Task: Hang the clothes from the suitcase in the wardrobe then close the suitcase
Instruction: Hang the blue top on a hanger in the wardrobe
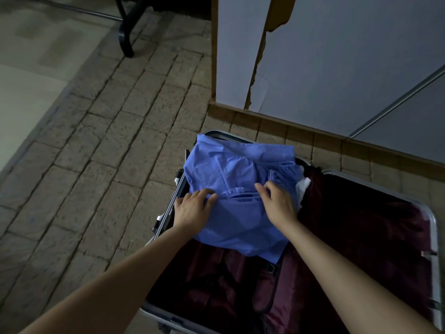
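An open suitcase (pixel 431 227) with a silver frame and dark red lining lies on the floor at the lower right. A folded blue shirt (pixel 231 169) lies across its far left half. My left hand (pixel 192 208) rests on the shirt's left side near the collar, fingers curled into the fabric. My right hand (pixel 277 201) lies on the shirt to the right of the collar, fingertips pressing into the cloth. A bit of white fabric (pixel 304 186) shows under the shirt's right edge. The wardrobe (pixel 337 56), grey-white with a wooden base, stands just behind the suitcase.
The floor is tan stone-pattern tile (pixel 108 141). A black curved furniture leg (pixel 126 37) stands at the top left, beside a pale rug (pixel 29 68). The wardrobe's panel has a torn, peeling strip (pixel 260 56). A strap with a buckle (pixel 271 267) lies in the suitcase.
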